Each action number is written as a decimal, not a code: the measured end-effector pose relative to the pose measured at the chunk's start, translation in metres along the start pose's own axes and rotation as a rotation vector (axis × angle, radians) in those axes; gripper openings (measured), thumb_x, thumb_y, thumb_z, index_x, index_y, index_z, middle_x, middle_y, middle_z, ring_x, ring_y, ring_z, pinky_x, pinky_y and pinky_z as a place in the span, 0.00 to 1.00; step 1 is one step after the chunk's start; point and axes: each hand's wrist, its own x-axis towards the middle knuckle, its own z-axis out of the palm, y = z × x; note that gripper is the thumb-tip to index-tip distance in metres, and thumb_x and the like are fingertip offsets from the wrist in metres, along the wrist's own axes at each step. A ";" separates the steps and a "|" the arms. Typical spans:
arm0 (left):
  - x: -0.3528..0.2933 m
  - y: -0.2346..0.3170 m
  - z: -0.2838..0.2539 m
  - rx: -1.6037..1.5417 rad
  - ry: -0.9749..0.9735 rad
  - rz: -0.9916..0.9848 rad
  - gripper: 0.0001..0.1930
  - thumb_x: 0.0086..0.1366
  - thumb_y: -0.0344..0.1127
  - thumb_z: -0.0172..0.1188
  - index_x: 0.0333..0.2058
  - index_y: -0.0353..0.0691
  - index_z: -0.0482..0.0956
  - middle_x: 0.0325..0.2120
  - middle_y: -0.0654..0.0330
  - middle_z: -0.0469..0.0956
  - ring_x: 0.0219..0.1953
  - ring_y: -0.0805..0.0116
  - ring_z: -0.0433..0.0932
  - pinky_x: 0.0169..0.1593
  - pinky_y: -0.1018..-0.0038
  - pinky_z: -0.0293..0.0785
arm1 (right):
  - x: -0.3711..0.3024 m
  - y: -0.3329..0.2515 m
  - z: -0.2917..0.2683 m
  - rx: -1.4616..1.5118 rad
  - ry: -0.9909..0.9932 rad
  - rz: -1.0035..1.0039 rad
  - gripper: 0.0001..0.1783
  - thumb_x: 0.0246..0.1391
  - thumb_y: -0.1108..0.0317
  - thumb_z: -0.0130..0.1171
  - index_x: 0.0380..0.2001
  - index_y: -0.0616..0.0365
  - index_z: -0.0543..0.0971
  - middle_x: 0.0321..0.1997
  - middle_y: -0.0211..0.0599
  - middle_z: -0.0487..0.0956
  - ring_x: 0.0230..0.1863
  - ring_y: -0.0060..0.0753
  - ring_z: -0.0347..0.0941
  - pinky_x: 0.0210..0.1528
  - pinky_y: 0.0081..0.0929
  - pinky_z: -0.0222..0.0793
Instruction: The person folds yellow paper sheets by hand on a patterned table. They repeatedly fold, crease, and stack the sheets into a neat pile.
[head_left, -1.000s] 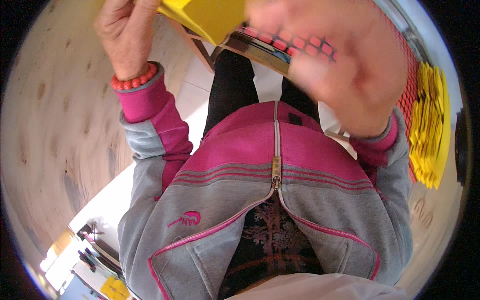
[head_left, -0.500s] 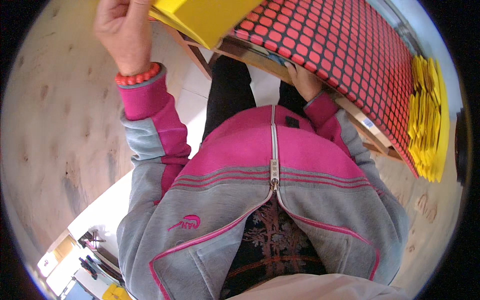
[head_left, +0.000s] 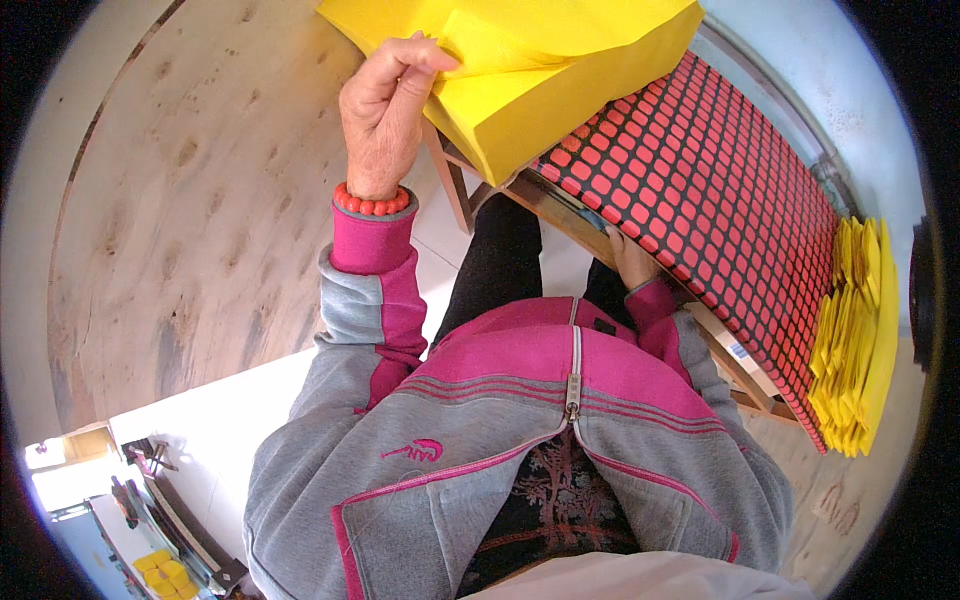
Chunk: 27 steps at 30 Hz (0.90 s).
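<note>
My left hand (head_left: 385, 115) pinches a fold of a yellow bag (head_left: 570, 95) of thin, cloth-like material between thumb and fingers. The bag stands out with creased sides over the far left end of a table covered with a red-and-black patterned cloth (head_left: 700, 170). Its top is cut off by the view's edge. My right hand (head_left: 630, 260) is low at the table's near wooden edge (head_left: 560, 215), partly under the overhanging cloth. Most of its fingers are hidden, so its grip cannot be made out.
A stack of folded yellow pieces (head_left: 855, 340) sits at the table's right end, by a pale blue wall (head_left: 870, 110). A large wooden board (head_left: 180, 230) spreads on the left. At lower left, more yellow pieces (head_left: 165, 575) lie near dark equipment.
My left hand has moved right with the pinched yellow bag, which now shows more of its creased sides. The whole view has shifted, lowering the table in it. My right hand stays at the table edge.
</note>
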 end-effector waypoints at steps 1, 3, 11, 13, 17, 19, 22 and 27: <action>0.001 0.000 -0.002 0.056 -0.042 0.028 0.04 0.66 0.24 0.58 0.37 0.38 0.81 0.33 0.65 0.81 0.41 0.75 0.78 0.60 0.68 0.69 | 0.001 -0.003 -0.014 -0.116 -0.024 -0.111 0.19 0.61 0.58 0.60 0.47 0.61 0.79 0.48 0.47 0.80 0.49 0.53 0.75 0.50 0.43 0.72; 0.001 0.003 -0.005 0.066 -0.077 -0.006 0.05 0.64 0.24 0.59 0.35 0.38 0.83 0.33 0.64 0.81 0.42 0.71 0.79 0.64 0.64 0.64 | 0.001 -0.019 -0.050 0.430 -0.218 0.072 0.15 0.60 0.61 0.61 0.42 0.62 0.80 0.44 0.46 0.81 0.45 0.53 0.77 0.49 0.41 0.72; 0.003 0.005 -0.006 0.087 -0.151 0.008 0.08 0.62 0.23 0.56 0.35 0.38 0.84 0.34 0.61 0.82 0.43 0.66 0.80 0.66 0.61 0.62 | 0.066 -0.058 -0.221 1.042 -0.408 -0.487 0.08 0.53 0.69 0.64 0.34 0.58 0.77 0.41 0.40 0.81 0.43 0.44 0.79 0.45 0.36 0.74; 0.004 0.005 -0.007 0.063 -0.163 0.002 0.10 0.61 0.22 0.54 0.34 0.37 0.84 0.33 0.61 0.82 0.42 0.66 0.79 0.66 0.61 0.62 | 0.094 -0.067 -0.240 0.999 -0.238 -0.534 0.08 0.52 0.69 0.66 0.34 0.57 0.78 0.43 0.39 0.82 0.43 0.42 0.79 0.45 0.36 0.75; 0.004 0.010 -0.010 0.107 -0.208 -0.021 0.12 0.61 0.22 0.51 0.35 0.38 0.84 0.33 0.61 0.82 0.45 0.65 0.79 0.68 0.62 0.59 | 0.152 -0.079 -0.252 0.870 0.183 -0.558 0.08 0.49 0.70 0.67 0.33 0.56 0.79 0.48 0.41 0.82 0.44 0.42 0.79 0.46 0.36 0.75; 0.003 0.012 -0.010 0.076 -0.214 -0.060 0.12 0.62 0.22 0.50 0.35 0.38 0.84 0.32 0.62 0.83 0.48 0.65 0.79 0.69 0.61 0.57 | 0.173 -0.087 -0.250 0.829 0.253 -0.617 0.11 0.48 0.71 0.68 0.35 0.57 0.79 0.53 0.43 0.80 0.51 0.45 0.78 0.50 0.36 0.74; 0.003 0.012 -0.011 0.098 -0.225 -0.053 0.12 0.62 0.22 0.51 0.35 0.39 0.84 0.34 0.64 0.84 0.53 0.64 0.78 0.69 0.61 0.57 | 0.197 -0.097 -0.244 0.726 0.305 -0.733 0.16 0.45 0.74 0.70 0.39 0.58 0.79 0.61 0.48 0.76 0.61 0.50 0.73 0.59 0.35 0.70; 0.002 0.011 -0.015 0.106 -0.247 -0.039 0.10 0.62 0.23 0.53 0.35 0.39 0.84 0.37 0.64 0.84 0.54 0.63 0.77 0.69 0.61 0.57 | 0.221 -0.099 -0.231 0.747 0.295 -0.794 0.18 0.45 0.66 0.71 0.40 0.54 0.80 0.62 0.43 0.75 0.60 0.47 0.73 0.60 0.41 0.67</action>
